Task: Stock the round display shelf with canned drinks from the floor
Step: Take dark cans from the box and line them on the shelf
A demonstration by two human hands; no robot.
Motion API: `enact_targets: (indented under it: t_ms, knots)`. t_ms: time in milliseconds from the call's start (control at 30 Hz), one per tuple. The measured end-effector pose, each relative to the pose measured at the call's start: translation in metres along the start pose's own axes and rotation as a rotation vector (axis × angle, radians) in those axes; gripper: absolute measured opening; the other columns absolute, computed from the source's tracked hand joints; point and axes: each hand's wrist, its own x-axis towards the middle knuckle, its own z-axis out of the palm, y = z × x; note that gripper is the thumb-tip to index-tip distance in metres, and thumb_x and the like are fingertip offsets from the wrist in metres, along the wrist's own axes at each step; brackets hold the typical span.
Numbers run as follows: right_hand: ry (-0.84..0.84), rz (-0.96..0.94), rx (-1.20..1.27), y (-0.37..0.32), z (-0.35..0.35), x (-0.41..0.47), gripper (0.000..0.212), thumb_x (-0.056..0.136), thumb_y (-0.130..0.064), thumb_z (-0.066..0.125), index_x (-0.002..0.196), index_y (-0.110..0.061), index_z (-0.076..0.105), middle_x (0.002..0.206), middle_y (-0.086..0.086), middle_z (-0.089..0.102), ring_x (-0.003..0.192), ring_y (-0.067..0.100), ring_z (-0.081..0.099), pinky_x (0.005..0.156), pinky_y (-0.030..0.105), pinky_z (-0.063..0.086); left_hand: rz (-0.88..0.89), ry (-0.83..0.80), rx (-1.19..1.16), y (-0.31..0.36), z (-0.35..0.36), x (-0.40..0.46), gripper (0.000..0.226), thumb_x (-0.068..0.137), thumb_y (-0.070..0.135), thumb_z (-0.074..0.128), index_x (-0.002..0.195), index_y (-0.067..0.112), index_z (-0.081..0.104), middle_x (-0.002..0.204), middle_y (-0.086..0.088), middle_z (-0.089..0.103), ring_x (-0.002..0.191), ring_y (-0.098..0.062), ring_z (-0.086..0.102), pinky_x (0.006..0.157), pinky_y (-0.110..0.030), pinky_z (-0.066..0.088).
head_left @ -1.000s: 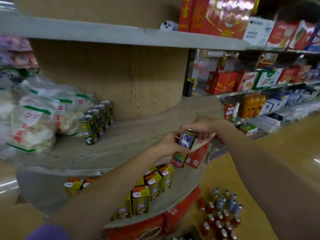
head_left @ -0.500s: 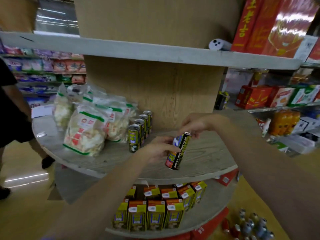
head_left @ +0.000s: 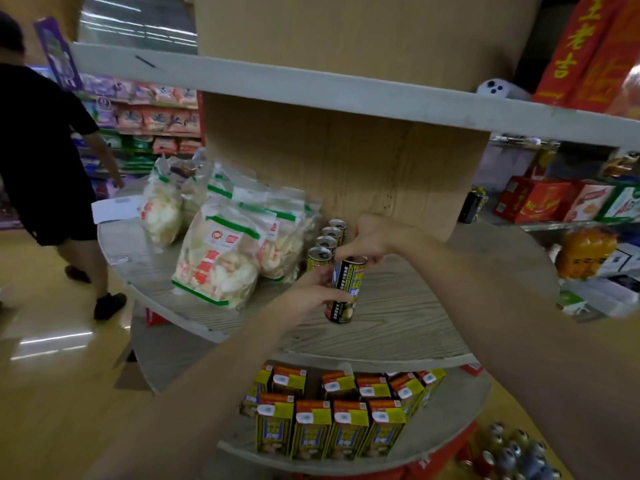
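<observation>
A tall dark can (head_left: 344, 292) with a yellow and blue label stands almost upright on the round wooden shelf (head_left: 398, 323). My right hand (head_left: 367, 240) pinches its top rim. My left hand (head_left: 311, 292) grips its side from the left. Just behind it a row of several matching cans (head_left: 327, 244) runs back toward the wooden centre column. More cans (head_left: 509, 455) stand on the floor at the lower right.
Clear bags of white snacks (head_left: 221, 258) fill the shelf's left part. Yellow drink cartons (head_left: 329, 431) line the tier below. A person in dark clothes (head_left: 45, 161) walks on the left. Red gift boxes (head_left: 533, 199) sit on shelves to the right.
Both hands have carried the can left and inward over the shelf, and it now stands nearly upright next to the row of cans. The view swung left; a person walked into sight.
</observation>
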Motion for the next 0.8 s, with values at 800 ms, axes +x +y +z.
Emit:
enact_targets:
  t_ms: [800]
  knots:
    - [-0.133, 0.188, 0.056, -0.032, 0.063, 0.049, 0.044, 0.074, -0.042, 0.082, 0.078, -0.005, 0.060, 0.068, 0.009, 0.068, 0.062, 0.019, 0.069, 0.066, 0.029, 0.061, -0.030, 0.282, 0.369, -0.049, -0.061, 0.004, 0.047, 0.057, 0.010, 0.092, 0.100, 0.010, 0.072, 0.095, -0.001, 0.075, 0.090, -0.013, 0.069, 0.081, -0.028, 0.054]
